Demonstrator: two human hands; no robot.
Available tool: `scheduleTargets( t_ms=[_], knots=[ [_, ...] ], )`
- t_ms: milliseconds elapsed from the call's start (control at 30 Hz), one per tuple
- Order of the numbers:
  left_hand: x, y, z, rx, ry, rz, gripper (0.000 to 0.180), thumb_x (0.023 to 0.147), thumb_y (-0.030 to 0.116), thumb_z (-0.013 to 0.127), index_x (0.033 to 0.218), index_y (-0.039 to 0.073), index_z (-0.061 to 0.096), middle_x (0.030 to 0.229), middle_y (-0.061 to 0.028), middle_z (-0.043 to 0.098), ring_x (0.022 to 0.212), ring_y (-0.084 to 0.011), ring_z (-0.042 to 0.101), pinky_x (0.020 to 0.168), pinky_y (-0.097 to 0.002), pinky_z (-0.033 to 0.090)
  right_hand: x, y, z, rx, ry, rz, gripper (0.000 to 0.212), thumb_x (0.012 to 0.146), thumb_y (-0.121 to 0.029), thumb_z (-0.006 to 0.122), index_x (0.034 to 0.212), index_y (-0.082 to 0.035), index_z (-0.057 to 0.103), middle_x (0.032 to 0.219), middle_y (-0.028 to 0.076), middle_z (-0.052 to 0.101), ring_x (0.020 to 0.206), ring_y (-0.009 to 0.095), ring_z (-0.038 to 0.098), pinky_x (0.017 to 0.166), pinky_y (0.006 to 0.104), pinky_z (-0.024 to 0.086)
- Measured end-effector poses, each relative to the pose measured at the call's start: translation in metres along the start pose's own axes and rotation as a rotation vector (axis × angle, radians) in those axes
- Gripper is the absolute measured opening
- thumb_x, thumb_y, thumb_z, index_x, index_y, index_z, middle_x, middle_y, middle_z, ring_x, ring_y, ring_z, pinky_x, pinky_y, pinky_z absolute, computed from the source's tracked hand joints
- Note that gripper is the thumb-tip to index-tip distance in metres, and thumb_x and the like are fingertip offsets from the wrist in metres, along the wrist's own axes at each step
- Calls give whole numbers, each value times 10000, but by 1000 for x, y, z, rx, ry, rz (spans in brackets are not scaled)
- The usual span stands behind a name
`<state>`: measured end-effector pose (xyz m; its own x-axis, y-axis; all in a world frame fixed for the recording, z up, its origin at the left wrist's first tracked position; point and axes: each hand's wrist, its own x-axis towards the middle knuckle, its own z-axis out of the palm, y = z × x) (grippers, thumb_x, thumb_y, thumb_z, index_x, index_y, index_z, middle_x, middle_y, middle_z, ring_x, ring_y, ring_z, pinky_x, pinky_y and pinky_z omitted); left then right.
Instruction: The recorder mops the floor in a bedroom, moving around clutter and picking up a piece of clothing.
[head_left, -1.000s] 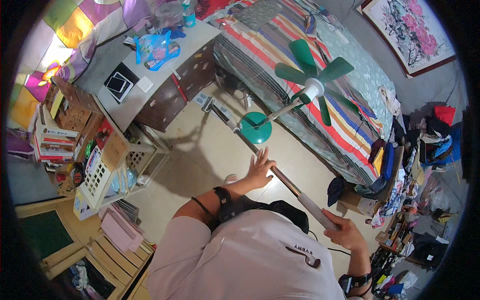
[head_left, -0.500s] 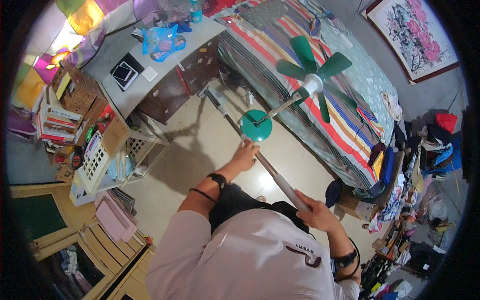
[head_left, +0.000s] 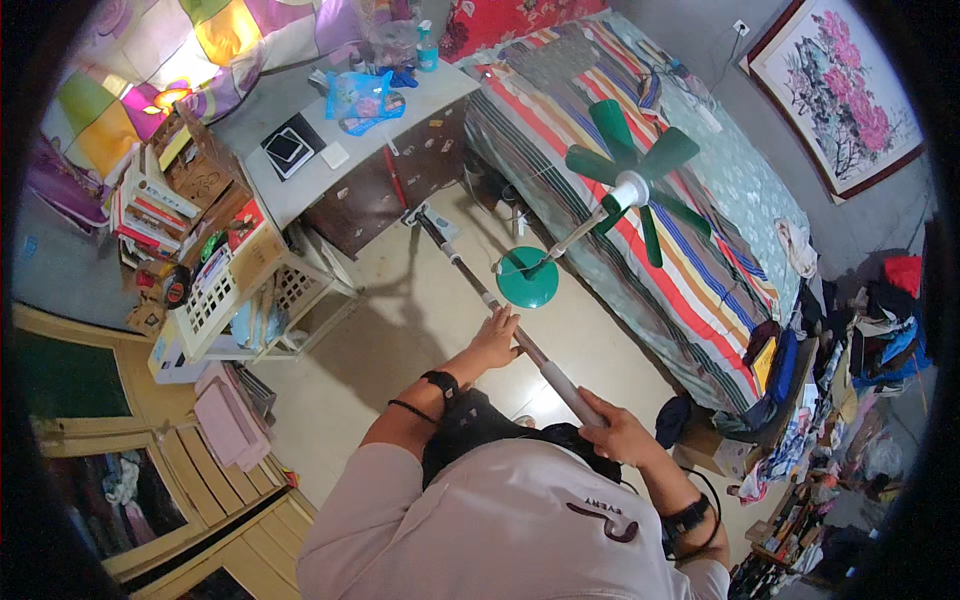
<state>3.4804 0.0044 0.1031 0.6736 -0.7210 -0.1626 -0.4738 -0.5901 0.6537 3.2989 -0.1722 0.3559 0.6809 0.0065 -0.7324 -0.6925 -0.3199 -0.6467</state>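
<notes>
I hold a long-handled mop (head_left: pixel 464 268) slanting from lower right to upper left. Its pole is dark with light grey sections, and its flat head (head_left: pixel 414 215) is on the floor by the desk, where details are small. My left hand (head_left: pixel 492 340) is closed around the middle of the pole. Further back, my right hand (head_left: pixel 618 432) grips the thick grey handle end. Just beyond my left hand stands a fan with a round green base (head_left: pixel 527 277) and green uncaged blades (head_left: pixel 664 152); the pole passes to the left of that base.
A bed (head_left: pixel 560 165) with striped covers lies along the right. The desk (head_left: pixel 300 205) holds a blue bag and a tablet. A white rack (head_left: pixel 212 312) with books stands left, above a pink bin (head_left: pixel 228 415). Piled clothes (head_left: pixel 880 330) fill the far right. Pale tiles (head_left: pixel 360 340) cover the floor.
The whole view has shifted, with the room sitting a little lower and further right. Both hands keep hold of the mop, and its head is still near the desk.
</notes>
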Motion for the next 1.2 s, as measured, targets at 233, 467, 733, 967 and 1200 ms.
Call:
scheduleTargets(
  t_ms=[233, 467, 733, 967, 1200],
  knots=[
    [-9, 2, 12, -26, -11, 56, 504, 736, 223, 696, 1161, 94, 456, 1347, -206, 342, 1294, -399, 284, 1042, -512, 284, -10, 13, -6, -6, -67, 53, 682, 818, -104, 624, 1427, -200, 333, 690, -5, 482, 526, 93, 487, 481, 242, 399],
    [-48, 42, 20, -292, -64, 304, 674, 717, 204, 729, 1268, 28, 383, 1308, -216, 375, 1299, -397, 276, 1110, -461, 202, -63, 19, -25, -91, -19, 167, 589, 803, -89, 624, 1361, -143, 443, 756, 48, 588, 542, 104, 487, 521, 262, 434],
    [-27, -35, 9, -60, -29, -4, 663, 742, 299, 715, 1297, 122, 398, 1416, -160, 294, 1341, -397, 209, 1040, -566, 267, 0, 5, 15, -72, -66, -3, 687, 819, -118, 633, 1428, -205, 328, 694, -9, 484, 503, 81, 454, 463, 238, 384],
    [-27, -9, 29, -112, 93, 183, 472, 705, 288, 732, 1074, 94, 510, 1173, -136, 470, 1145, -362, 404, 915, -522, 371, -41, -8, -15, -67, -82, 93, 675, 814, -94, 630, 1420, -193, 349, 692, -10, 470, 516, 78, 444, 481, 231, 376],
    [-69, 36, 4, -69, 154, 232, 549, 686, 256, 741, 1114, 32, 481, 1100, -181, 479, 1147, -369, 412, 1041, -472, 300, -57, 1, -23, -72, -183, 44, 607, 829, -113, 617, 1393, -144, 393, 717, 6, 519, 542, 88, 453, 486, 244, 387]
  ],
)
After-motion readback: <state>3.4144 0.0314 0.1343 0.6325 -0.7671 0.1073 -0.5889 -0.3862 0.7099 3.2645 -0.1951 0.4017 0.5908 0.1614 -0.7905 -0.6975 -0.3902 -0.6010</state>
